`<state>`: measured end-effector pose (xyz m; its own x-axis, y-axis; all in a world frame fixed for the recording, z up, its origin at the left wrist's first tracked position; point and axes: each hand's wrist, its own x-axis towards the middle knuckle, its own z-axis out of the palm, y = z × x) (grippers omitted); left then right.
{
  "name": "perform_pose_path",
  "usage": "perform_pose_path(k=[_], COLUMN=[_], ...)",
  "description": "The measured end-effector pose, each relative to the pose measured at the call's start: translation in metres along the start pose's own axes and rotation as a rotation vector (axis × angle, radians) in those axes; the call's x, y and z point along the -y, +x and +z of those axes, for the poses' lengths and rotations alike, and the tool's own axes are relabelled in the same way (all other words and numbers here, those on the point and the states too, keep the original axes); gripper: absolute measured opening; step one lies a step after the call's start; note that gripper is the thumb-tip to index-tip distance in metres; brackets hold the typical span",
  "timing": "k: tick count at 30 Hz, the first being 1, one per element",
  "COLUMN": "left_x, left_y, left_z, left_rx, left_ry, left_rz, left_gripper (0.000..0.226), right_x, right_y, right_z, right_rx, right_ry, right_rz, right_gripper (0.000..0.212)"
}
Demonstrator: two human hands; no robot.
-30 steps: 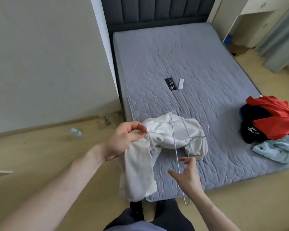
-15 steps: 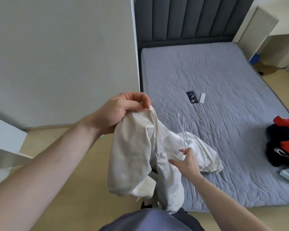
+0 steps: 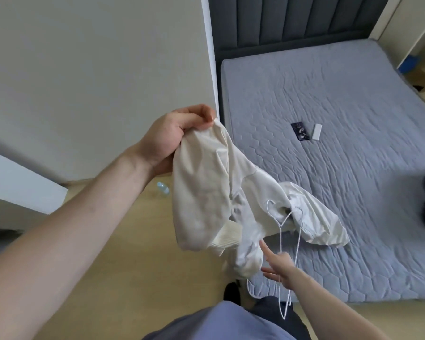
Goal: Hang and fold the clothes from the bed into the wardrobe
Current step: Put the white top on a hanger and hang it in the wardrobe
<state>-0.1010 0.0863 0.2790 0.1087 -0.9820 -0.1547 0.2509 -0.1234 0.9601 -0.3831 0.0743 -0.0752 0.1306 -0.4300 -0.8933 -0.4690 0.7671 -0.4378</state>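
A grey quilted mattress bed [image 3: 329, 148] fills two o'clock, a black phone [image 3: 300, 131] lying mid-bed. The left hand [image 3: 172, 138] has fingers pinching a cream white garment [image 3: 211, 190] at centre; the right hand [image 3: 279, 271], at five o'clock, holds a white wire hanger [image 3: 284, 241], some fingers spread. Light wooden floor [image 3: 133, 266] lies below.

Both forearms are left bare to the hands [image 3: 172, 136], no sleeves being seen, while a blue-grey top [image 3: 221, 322] and dark trousers [image 3: 270, 307] are worn below them.
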Motion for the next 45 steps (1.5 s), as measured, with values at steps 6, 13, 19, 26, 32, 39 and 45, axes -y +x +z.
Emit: perform_pose_path(k=[6, 13, 19, 26, 32, 39, 45], left_x=[-0.016, -0.042, -0.051, -0.01, 0.065, 0.113, 0.131], left_y=[0.025, 0.042, 0.047, 0.042, 0.043, 0.015, -0.031], left_z=[0.023, 0.033, 0.008, -0.093, -0.148, -0.089, 0.039], left_rx=[-0.018, -0.056, -0.109, -0.362, -0.352, -0.15, 0.221], left_ry=[-0.057, -0.167, -0.086, 0.724, 1.206, 1.556, 1.085], left_rz=[0.053, 0.125, 0.148, 0.086, -0.059, -0.128, -0.142], left_gripper=[0.029, 0.028, 0.026, 0.022, 0.033, 0.042, 0.085], right_x=[0.016, 0.011, 0.032, 0.089, 0.154, 0.207, 0.229], right_y=[-0.009, -0.018, -0.026, -0.075, -0.146, -0.216, -0.244], right_z=[0.043, 0.059, 0.045, -0.029, -0.055, -0.028, 0.005], right_rx=[0.19, 0.082, -0.051, -0.24, -0.132, 0.024, 0.149], right_ry=[0.214, 0.396, 0.735, 0.762, 0.686, 0.479, 0.623], right_rz=[0.085, 0.116, -0.04, -0.409, -0.637, -0.842, -0.851], right_gripper=[0.112, 0.118, 0.05, 0.027, 0.044, 0.05, 0.045])
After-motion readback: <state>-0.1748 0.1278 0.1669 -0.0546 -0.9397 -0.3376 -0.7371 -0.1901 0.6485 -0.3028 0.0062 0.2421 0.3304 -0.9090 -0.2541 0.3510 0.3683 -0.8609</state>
